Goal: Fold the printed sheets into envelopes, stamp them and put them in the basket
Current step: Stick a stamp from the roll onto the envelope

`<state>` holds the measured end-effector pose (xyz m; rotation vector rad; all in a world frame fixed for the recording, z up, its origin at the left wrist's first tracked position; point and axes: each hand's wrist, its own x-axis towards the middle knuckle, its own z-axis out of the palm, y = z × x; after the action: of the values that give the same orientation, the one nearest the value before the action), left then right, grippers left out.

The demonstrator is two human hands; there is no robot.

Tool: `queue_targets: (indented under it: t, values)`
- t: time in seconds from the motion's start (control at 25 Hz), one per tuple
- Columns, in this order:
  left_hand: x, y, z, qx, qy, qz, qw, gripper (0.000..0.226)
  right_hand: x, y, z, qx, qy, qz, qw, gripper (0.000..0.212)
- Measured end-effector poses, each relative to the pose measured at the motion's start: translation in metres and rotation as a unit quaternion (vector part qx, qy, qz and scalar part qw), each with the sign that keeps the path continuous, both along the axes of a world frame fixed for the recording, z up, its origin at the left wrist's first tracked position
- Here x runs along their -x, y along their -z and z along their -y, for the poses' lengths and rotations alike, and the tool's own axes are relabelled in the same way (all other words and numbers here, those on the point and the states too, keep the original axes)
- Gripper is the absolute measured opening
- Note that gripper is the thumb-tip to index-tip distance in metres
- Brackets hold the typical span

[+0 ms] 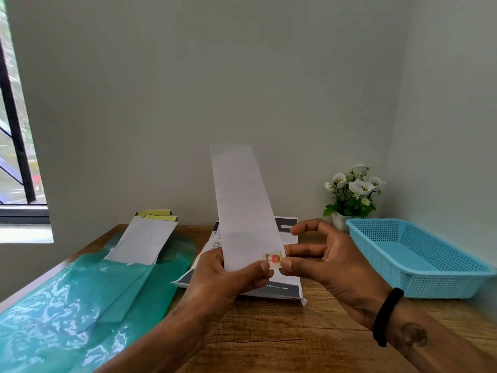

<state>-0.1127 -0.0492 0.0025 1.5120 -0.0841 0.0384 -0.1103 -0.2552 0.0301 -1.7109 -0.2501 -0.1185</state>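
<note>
At the lower corner of the long white folded paper envelope (pixel 243 211), both hands are applying a small printed stamp (pixel 273 259).

Left hand (pixel 228 273) pinches the envelope's bottom edge, holding it upright above the wooden table (pixel 269 340). Right hand (pixel 322 262) presses the stamp with thumb and forefinger; remaining fingers are spread. Risk: the envelope is unsupported, so uneven pressure may crease it or seat the stamp crooked. Printed sheets (pixel 285 289) lie beneath; the light-blue perforated plastic basket (pixel 419 267) sits nearby at right, with nothing visible in it.
</note>
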Motion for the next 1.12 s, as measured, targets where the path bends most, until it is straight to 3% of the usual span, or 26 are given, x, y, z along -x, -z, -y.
queue_targets:
  t: [0.16,0.32,0.4,0.48,0.56,0.64,0.76,0.88,1.0,1.12]
  values:
    - [-0.003,-0.015,-0.006,0.027,0.011,0.012,1.000,0.084,0.001,-0.007,0.002,0.016,-0.021,-0.006,1.000,0.060]
    - [-0.018,-0.036,-0.034,0.116,-0.052,0.084,0.988,0.040,0.013,-0.014,-0.001,0.094,-0.052,-0.017,0.994,0.065]
    - [-0.025,-0.043,-0.045,0.126,-0.062,0.091,0.986,0.031,0.019,-0.023,-0.007,0.128,-0.063,-0.018,0.990,0.062]
    - [-0.028,-0.048,-0.047,0.096,-0.056,0.086,0.990,0.031,0.015,-0.042,-0.009,0.147,-0.021,0.032,0.988,0.055]
    - [-0.023,-0.060,-0.046,0.058,-0.044,0.102,0.992,0.030,0.007,-0.077,-0.009,0.179,0.062,0.141,0.972,0.047]
    - [-0.020,-0.069,-0.042,0.014,-0.029,0.113,0.993,0.030,-0.002,-0.117,-0.013,0.230,0.124,0.266,0.928,0.045]
    - [-0.011,-0.081,-0.031,-0.035,0.001,0.126,0.991,0.028,-0.010,-0.169,-0.022,0.340,0.116,0.378,0.854,0.048]
    - [-0.003,-0.090,-0.021,-0.073,0.002,0.148,0.986,0.025,-0.003,-0.202,-0.027,0.445,0.089,0.377,0.807,0.039]
    - [0.001,-0.095,-0.017,-0.148,-0.021,0.206,0.967,0.021,0.009,-0.217,-0.025,0.481,0.094,0.350,0.798,0.022]
    - [-0.002,-0.094,-0.014,-0.315,-0.085,0.314,0.892,0.019,0.022,-0.219,-0.022,0.541,0.105,0.337,0.763,0.012]
